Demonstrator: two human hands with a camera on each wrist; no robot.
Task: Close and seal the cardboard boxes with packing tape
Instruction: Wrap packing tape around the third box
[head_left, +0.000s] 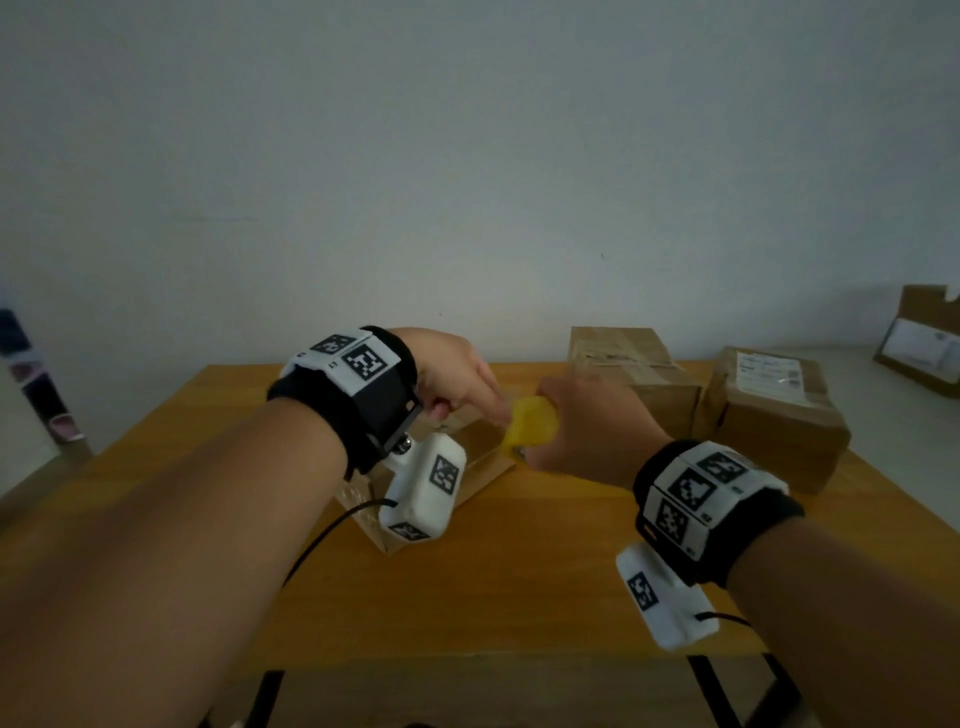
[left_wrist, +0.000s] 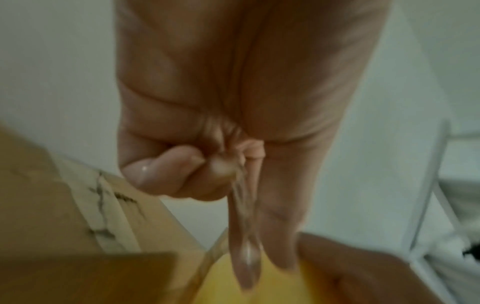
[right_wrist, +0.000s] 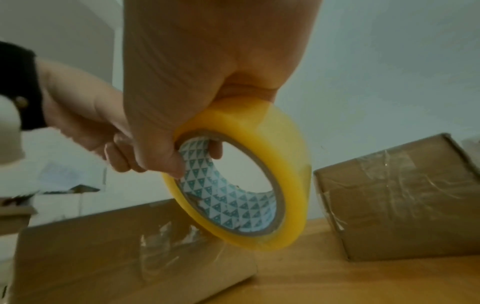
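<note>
Tape roll (right_wrist: 241, 174) gripped in right hand (head_left: 587, 431) — fingers hooked through the core, held just above the near box (right_wrist: 130, 253) at table (head_left: 519, 571) centre. Left hand (head_left: 447, 374) pinching the free tape end (left_wrist: 242, 216), other fingers curled. Probably light, rigid roll; film thin, sticky, prone to twisting — best held by the core, strip kept taut. Two taped boxes (head_left: 634, 379) far right.
</note>
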